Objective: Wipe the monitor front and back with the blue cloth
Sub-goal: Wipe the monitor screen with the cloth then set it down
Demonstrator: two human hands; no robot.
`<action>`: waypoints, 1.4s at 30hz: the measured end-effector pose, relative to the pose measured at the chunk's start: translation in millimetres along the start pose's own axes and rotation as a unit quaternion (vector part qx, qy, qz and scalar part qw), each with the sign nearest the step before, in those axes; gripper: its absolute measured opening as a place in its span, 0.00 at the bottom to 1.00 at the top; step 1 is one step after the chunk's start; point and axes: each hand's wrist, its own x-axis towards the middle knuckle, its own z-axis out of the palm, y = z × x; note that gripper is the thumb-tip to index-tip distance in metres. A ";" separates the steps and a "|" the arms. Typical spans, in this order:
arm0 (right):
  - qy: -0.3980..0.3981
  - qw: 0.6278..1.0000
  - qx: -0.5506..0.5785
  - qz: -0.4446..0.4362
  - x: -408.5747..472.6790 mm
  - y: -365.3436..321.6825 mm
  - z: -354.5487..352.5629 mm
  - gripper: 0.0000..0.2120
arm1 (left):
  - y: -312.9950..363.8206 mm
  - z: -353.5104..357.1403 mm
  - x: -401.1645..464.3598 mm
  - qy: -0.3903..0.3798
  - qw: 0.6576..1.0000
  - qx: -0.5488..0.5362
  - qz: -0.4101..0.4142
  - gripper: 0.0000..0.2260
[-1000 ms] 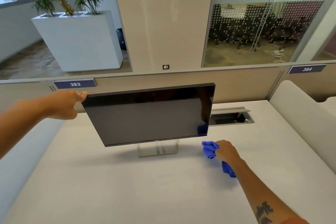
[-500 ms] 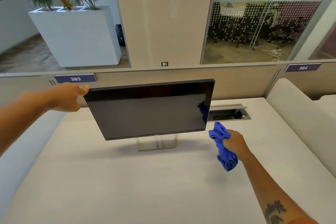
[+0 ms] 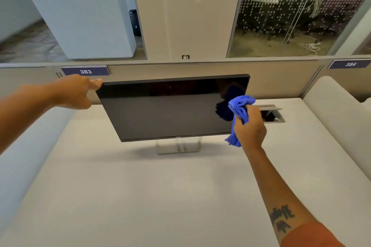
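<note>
A black monitor [image 3: 164, 110] with a dark screen stands on a silver base [image 3: 178, 147] in the middle of the white desk [image 3: 140, 196], its screen tilted back. My left hand [image 3: 75, 92] grips the monitor's top left corner. My right hand [image 3: 251, 128] holds the bunched blue cloth [image 3: 239, 109] in front of the right edge of the screen, and the cloth's dark reflection shows in the glass. I cannot tell whether the cloth touches the screen. The monitor's back is hidden.
An open cable hatch [image 3: 270, 114] sits in the desk behind my right hand. A beige partition [image 3: 180, 69] with labels 383 and 384 runs behind the monitor. White padded dividers [image 3: 337, 110] flank the desk. A white planter [image 3: 84, 22] stands beyond the glass.
My right hand has lifted the blue cloth from the desk up to the right side of the screen. My left hand has kept its hold on the top left corner.
</note>
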 end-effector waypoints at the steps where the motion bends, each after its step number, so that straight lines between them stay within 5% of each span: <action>1: -0.022 1.000 -0.017 0.000 -8.8 2.6 6.6 0.09 | -0.9 0.9 0.7 0.001 1.000 -0.002 0.002 0.38; 10: -0.178 0.962 -0.141 0.153 -69.5 32.2 36.9 0.14 | -7.4 6.4 6.5 0.020 0.999 -0.002 0.024 0.37; 24: -0.187 0.957 -0.191 0.111 -78.1 30.9 49.7 0.20 | -11.9 9.6 11.9 0.055 0.997 0.010 0.050 0.37; 31: -0.207 0.952 -0.210 0.079 -67.5 29.1 53.0 0.20 | -14.4 10.9 22.4 0.147 0.980 0.034 0.127 0.19; 42: -0.262 0.931 -0.250 0.051 -70.6 10.3 73.0 0.23 | -15.3 14.7 29.4 0.231 0.952 0.050 0.195 0.16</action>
